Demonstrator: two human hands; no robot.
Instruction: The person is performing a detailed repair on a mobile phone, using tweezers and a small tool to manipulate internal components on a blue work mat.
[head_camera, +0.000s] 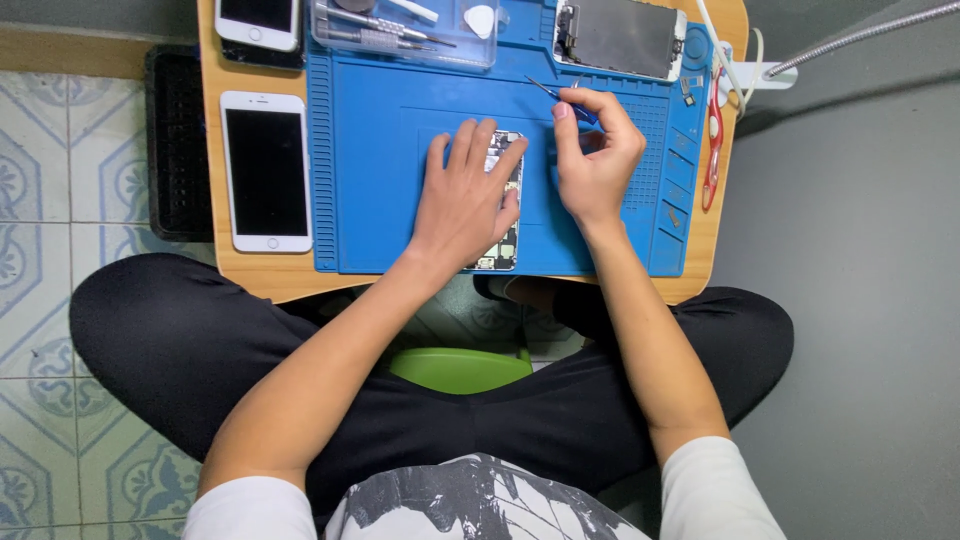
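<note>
The left hand lies flat, fingers spread, pressing down the opened phone at the centre of the blue mat. The right hand, at three o'clock from it, pinches a thin blue tool between thumb and fingertips. I'd worry the tip could slip and gouge the exposed board if the phone shifts.

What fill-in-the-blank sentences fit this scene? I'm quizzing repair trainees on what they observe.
1. The left hand presses flat on an opened ____ lying on the mat.
2. The right hand pinches thin blue ____.
3. The work mat is ____ in colour.
4. The white phone lies to the mat's ____.

Missing words: phone; tweezers; blue; left
</note>
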